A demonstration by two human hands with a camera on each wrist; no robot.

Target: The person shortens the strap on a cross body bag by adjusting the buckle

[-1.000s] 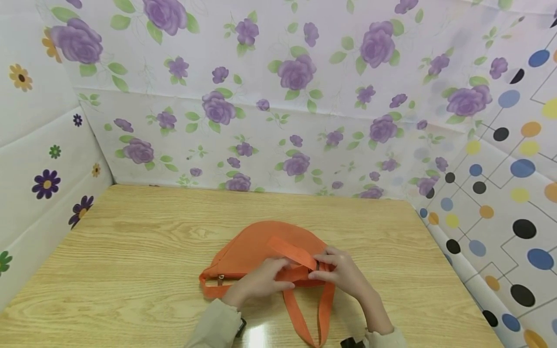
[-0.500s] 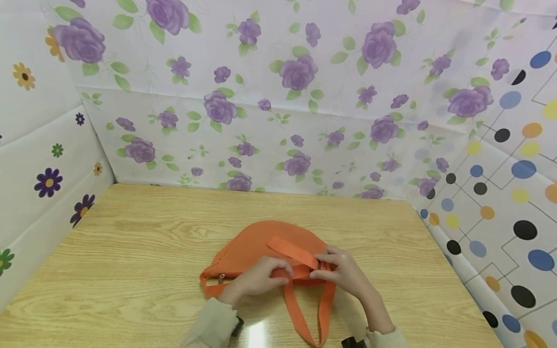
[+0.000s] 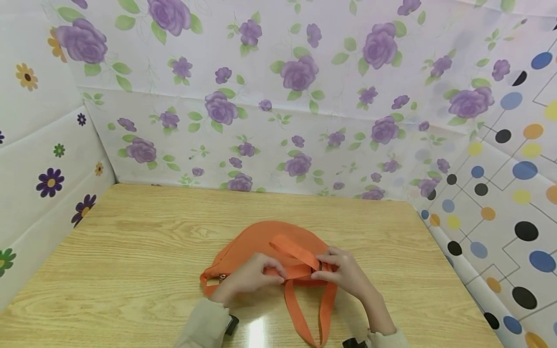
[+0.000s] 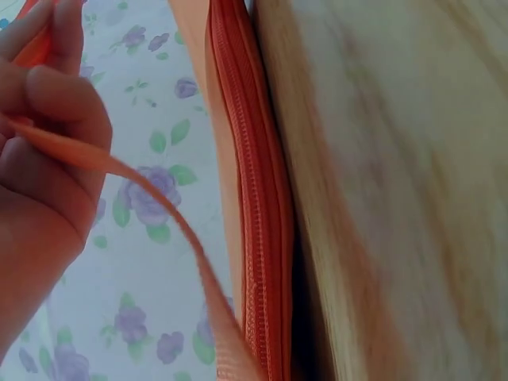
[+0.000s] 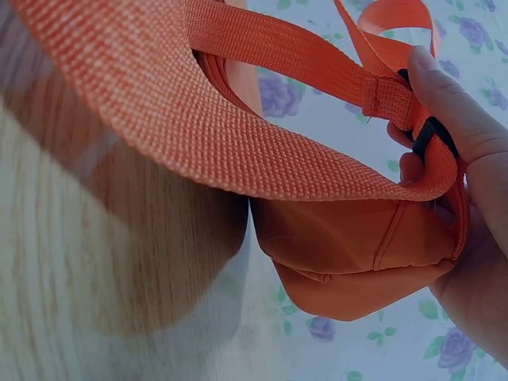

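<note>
An orange waist bag lies on the table, its curved side facing away from me. My left hand pinches the orange strap in front of the bag; in the left wrist view the strap runs through its curled fingers. At the bag's right end, my right hand grips the webbing at a black strap adjuster, thumb on the near side. A short loop of webbing sticks up from the adjuster over the bag. The bag's long orange zip shows in the left wrist view.
A hanging strap loop trails over the wooden table toward me. Behind stands a floral sheet, with a dotted sheet on the right and a flowered one on the left.
My left hand has drawn back to the left, pulling the strap straighter from the adjuster. My right hand has stayed almost still.
</note>
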